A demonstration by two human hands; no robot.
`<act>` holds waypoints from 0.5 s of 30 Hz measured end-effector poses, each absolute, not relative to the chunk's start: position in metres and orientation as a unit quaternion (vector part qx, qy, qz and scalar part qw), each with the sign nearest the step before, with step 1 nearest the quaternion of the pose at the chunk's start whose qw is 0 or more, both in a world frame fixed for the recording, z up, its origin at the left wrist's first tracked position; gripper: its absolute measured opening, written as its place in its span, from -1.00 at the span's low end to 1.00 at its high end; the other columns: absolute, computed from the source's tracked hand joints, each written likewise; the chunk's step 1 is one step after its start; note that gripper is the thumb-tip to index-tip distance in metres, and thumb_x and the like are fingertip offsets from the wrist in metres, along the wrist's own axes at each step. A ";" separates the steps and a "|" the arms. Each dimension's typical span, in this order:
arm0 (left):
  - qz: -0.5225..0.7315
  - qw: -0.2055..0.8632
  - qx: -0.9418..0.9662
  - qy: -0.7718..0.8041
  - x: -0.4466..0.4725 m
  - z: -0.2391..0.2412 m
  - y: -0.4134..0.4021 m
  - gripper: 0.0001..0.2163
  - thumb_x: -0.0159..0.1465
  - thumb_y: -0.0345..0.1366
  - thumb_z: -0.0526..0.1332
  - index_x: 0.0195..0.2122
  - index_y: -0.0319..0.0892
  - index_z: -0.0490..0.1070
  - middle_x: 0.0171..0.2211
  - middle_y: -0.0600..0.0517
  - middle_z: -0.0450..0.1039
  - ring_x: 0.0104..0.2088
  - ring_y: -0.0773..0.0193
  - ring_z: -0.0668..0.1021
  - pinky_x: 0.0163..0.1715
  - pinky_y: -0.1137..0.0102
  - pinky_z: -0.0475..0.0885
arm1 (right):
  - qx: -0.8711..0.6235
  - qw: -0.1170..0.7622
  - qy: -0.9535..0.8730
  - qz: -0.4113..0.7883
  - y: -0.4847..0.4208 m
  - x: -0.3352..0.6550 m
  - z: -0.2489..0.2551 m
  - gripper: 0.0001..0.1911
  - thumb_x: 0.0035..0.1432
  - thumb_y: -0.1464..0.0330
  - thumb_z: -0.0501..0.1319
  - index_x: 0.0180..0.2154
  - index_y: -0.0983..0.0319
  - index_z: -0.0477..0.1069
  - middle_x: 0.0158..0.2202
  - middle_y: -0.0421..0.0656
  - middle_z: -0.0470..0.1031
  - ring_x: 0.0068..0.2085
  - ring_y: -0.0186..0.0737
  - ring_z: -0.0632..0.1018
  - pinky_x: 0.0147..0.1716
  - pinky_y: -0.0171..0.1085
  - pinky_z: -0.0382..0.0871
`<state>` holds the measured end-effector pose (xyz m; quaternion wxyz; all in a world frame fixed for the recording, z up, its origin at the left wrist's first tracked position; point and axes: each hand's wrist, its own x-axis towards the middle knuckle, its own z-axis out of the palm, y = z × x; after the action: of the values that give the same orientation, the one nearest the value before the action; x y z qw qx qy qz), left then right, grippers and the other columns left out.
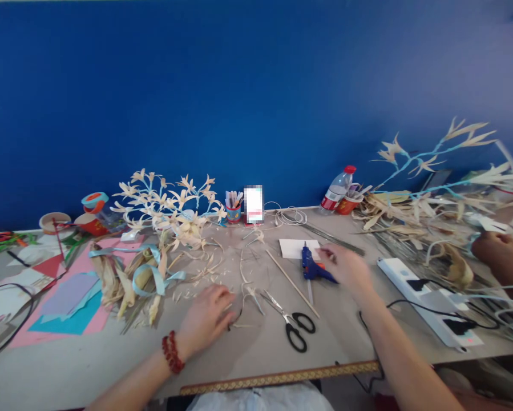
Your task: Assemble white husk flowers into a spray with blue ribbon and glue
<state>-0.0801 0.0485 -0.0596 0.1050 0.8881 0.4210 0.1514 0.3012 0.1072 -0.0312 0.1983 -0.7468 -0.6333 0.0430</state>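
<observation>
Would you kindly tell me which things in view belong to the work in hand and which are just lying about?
Probably in the work:
blue glue gun, close by the right hand
scissors, near the left hand
pale flowers

Probably just lying about:
red-capped bottle
teal paper
small blue cup

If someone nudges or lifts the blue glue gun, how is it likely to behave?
The blue glue gun will probably stay stiff, as its body looks like hard plastic. It seems unlikely to roll far, since its handle juts out sideways. The pale stick protruding from it might catch on things.
</observation>
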 end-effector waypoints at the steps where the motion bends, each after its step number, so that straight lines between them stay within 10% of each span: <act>1: 0.149 0.111 0.902 0.389 -0.072 -0.062 0.041 -0.77 0.30 -0.26 0.13 -0.03 -0.11 0.39 -0.09 -0.10 0.43 -0.10 0.10 0.46 -0.10 0.22 0.38 | -0.700 0.198 -0.683 0.066 0.102 0.283 -0.029 -0.71 0.20 0.15 0.09 -0.29 0.16 0.50 -0.39 -0.11 0.57 -0.41 -0.17 0.53 -0.52 -0.32 0.18; 15: 0.148 0.067 0.848 0.505 -0.119 -0.070 0.086 -0.87 0.27 -0.27 0.16 -0.22 -0.09 0.49 -0.22 -0.03 0.52 -0.14 0.05 0.49 -0.13 0.16 0.30 | -0.480 0.163 -0.845 0.171 0.067 0.174 -0.046 -0.74 0.20 0.33 0.19 -0.06 0.20 0.41 -0.09 -0.06 0.50 -0.12 -0.12 0.52 -0.17 -0.27 0.35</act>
<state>-0.1188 0.0865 -0.0699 0.0669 0.8478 0.5049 0.1476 0.1736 0.0673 -0.0462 0.1634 -0.4804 -0.8446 0.1708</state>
